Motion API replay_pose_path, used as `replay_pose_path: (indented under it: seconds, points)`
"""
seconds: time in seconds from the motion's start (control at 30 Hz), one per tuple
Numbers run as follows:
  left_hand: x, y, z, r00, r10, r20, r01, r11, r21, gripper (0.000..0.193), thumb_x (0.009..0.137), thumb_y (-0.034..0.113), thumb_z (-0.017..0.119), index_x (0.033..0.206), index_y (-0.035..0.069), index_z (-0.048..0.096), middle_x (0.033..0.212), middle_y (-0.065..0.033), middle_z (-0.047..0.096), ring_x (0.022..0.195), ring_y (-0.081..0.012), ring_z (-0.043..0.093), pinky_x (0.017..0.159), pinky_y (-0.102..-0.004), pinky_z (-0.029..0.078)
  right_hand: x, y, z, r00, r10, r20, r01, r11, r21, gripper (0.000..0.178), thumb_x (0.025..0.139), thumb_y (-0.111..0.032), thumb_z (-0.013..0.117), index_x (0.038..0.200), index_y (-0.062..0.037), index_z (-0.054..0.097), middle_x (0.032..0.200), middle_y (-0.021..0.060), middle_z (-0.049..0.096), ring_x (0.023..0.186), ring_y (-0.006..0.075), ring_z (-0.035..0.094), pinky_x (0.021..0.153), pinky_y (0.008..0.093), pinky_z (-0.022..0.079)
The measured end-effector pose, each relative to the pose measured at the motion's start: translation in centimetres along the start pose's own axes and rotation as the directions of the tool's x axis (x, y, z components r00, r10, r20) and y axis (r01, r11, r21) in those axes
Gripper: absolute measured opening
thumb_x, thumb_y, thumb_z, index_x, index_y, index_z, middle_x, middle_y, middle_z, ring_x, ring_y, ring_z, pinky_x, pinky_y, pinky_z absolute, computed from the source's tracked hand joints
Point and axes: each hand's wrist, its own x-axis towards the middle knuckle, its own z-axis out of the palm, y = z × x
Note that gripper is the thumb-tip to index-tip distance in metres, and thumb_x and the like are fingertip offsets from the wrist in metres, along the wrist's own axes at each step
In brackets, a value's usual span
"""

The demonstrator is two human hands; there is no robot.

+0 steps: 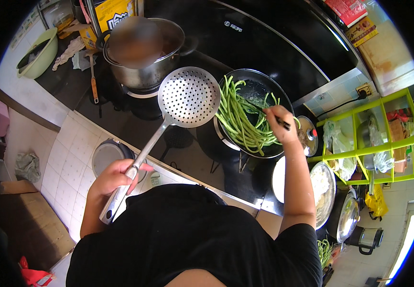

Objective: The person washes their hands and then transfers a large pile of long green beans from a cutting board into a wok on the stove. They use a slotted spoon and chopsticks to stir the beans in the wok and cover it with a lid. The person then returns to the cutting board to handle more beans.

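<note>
My left hand (pixel 116 179) is wrapped round the long handle of a metal skimmer (pixel 189 97). Its round, perforated bowl hangs over the stove, close to the left rim of a dark wok (pixel 256 87). Long green beans (pixel 243 122) lie heaped in the wok, mostly along its left and near sides. Over the wok's right side, my right hand (pixel 282 125) grips dark chopsticks (pixel 253 105), their tips down among the beans. Between the beans the wok's bottom looks wet.
A steel pot (pixel 142 79) stands at the back left, its contents blurred. Left of it are a spatula (pixel 93 86) and a pale green basin (pixel 38 55). To the right are a glass lid (pixel 307 135), a green rack (pixel 384 146) and a lidded pot (pixel 348 217).
</note>
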Motion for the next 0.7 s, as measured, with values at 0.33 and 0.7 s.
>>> replay_pose_path:
  seconds: [0.33, 0.7]
  points:
    - [0.4, -1.2, 0.5, 0.997, 0.028, -0.074, -0.03, 0.999, -0.027, 0.057, 0.067, 0.005, 0.041, 0.121, -0.012, 0.046, 0.057, -0.0053, 0.052, 0.045, -0.0097, 0.048, 0.045, -0.0207, 0.038, -2.8, -6.4, -5.3, 0.925, 0.379, -0.012, -0.309, 0.773, 0.554, 0.021, 0.092, -0.014, 0.051, 0.097, 0.0053, 0.058, 0.083, 0.0146, 0.063, 0.065, 0.0197, 0.064, 0.061, 0.026, 0.052]
    - [1.5, -1.8, 0.3, 0.997, 0.074, -0.031, -0.075, 0.997, -0.035, 0.058, 0.067, 0.009, 0.041, 0.121, -0.012, 0.046, 0.054, -0.0071, 0.053, 0.043, -0.0094, 0.046, 0.043, -0.0207, 0.037, -1.2, -0.2, -0.4, 0.922, 0.374, 0.099, -0.379, 0.821, 0.427, 0.025, 0.086, -0.026, 0.061, 0.085, -0.0021, 0.066, 0.072, 0.0025, 0.06, 0.062, 0.0087, 0.051, 0.057, 0.0221, 0.043]
